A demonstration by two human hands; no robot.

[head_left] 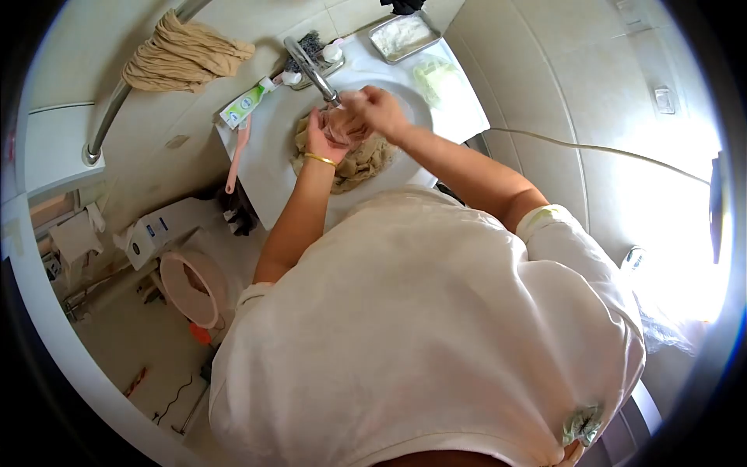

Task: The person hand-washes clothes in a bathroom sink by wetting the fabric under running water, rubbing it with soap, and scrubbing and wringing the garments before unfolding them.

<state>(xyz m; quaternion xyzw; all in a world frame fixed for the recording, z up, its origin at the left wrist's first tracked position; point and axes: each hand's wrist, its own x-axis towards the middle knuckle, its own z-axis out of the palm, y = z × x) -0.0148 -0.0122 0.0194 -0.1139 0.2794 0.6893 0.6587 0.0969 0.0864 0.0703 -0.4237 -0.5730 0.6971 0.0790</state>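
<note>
While both hands meet just below the spout of the chrome faucet, the left hand is cupped upward against a crumpled, pinkish wet-looking piece of fabric. The right hand comes over from the other side, fingers bent but blurred; from here I cannot tell whether either hand really grips. A beige cloth lies bunched in the white washbasin beneath them. I'd say steady support from the lower palm and short, even rubs suit this work, kept low over the bowl so drips fall inside.

Around the bowl, the rim carries a green-and-white tube, a pink-handled brush and a metal tray. Tan fabric hangs over a curved rail; pale tiles line the wall.
</note>
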